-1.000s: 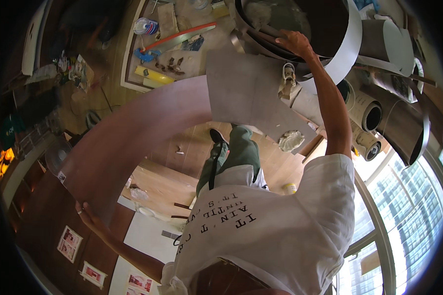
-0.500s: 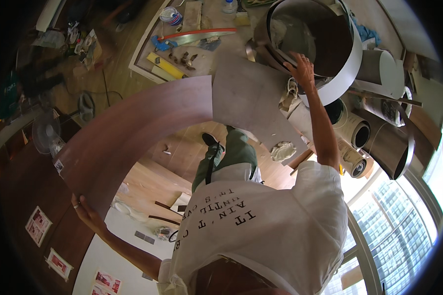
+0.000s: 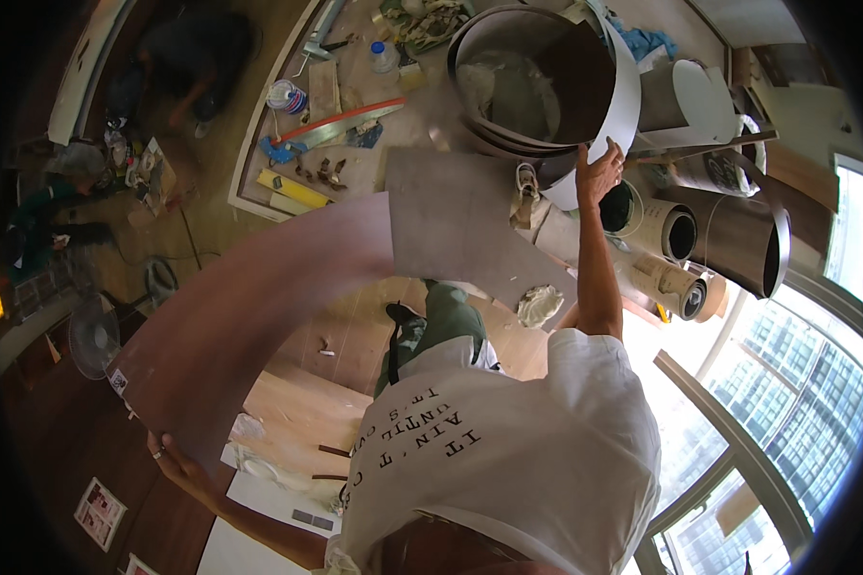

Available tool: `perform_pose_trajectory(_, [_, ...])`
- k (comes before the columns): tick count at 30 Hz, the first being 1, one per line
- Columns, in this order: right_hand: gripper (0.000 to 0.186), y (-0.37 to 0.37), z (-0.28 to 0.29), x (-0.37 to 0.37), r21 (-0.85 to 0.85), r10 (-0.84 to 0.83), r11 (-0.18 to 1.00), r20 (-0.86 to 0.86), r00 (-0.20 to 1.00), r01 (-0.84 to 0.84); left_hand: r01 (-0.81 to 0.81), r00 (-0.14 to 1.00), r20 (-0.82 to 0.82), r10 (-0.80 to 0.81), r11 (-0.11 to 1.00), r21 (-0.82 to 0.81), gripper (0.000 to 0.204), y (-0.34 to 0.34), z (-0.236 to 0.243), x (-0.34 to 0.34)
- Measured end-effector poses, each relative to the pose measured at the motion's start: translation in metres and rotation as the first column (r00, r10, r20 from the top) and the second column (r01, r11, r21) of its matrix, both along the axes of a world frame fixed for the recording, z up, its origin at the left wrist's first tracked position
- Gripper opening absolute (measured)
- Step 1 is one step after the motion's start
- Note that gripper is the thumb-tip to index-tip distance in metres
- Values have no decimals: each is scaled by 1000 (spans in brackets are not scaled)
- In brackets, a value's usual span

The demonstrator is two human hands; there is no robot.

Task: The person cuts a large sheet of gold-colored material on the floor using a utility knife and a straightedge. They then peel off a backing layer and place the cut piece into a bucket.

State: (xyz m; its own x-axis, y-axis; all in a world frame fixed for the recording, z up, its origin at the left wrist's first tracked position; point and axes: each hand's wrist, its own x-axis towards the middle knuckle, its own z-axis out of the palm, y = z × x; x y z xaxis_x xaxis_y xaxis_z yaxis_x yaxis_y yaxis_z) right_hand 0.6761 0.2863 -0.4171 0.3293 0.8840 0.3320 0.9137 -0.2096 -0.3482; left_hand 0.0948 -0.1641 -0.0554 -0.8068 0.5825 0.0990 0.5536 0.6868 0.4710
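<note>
I hold a long, thin brown sheet (image 3: 249, 316) that bends in a wide arc in front of me; its grey underside (image 3: 470, 230) shows at the far end. My left hand (image 3: 163, 458), low on the left, grips the near end of the sheet. My right arm reaches up and my right hand (image 3: 599, 171) grips the far end, right beside the white rim of a large coiled sheet (image 3: 623, 96). My white printed shirt (image 3: 508, 470) fills the lower middle, with my green trouser leg (image 3: 446, 321) under the arc.
Several rolled sheets (image 3: 676, 230) lie stacked to the right of the coil, in front of a big window (image 3: 786, 383). A floor panel carries an orange straightedge (image 3: 345, 117), a yellow bar (image 3: 292, 189), a bottle (image 3: 384, 57) and small tools. A fan (image 3: 91, 335) and a crouching person (image 3: 43, 216) are on the left.
Both hands keep their grip. The sheet's far end and my right hand have swung right, close to the coiled sheet's rim, and the arc has opened wider.
</note>
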Motion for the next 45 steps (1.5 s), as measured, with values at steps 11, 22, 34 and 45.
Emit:
perform_pose_trajectory(11, [57, -5, -9, -43, -54, 359, 927, -165, 919, -372, 168, 985, 40, -171, 984, 60, 33, 61, 38, 7])
perform_pose_trajectory(22, [53, 19, 4, -1, 47, 154, 987, -60, 986, -151, 156, 986, 36, -164, 973, 168, 34, 85, 49, 19])
perform_pose_trajectory(34, [86, 4, -30, 79, -90, -246, 969, -223, 943, 232, 285, 957, -63, -283, 958, 29, 38, 126, 30, 13])
perform_pose_trajectory(45, [54, -172, -27, -41, -142, -55, 990, -502, 863, -20, 511, 859, -9, -512, 855, 84, 35, 182, 47, 15])
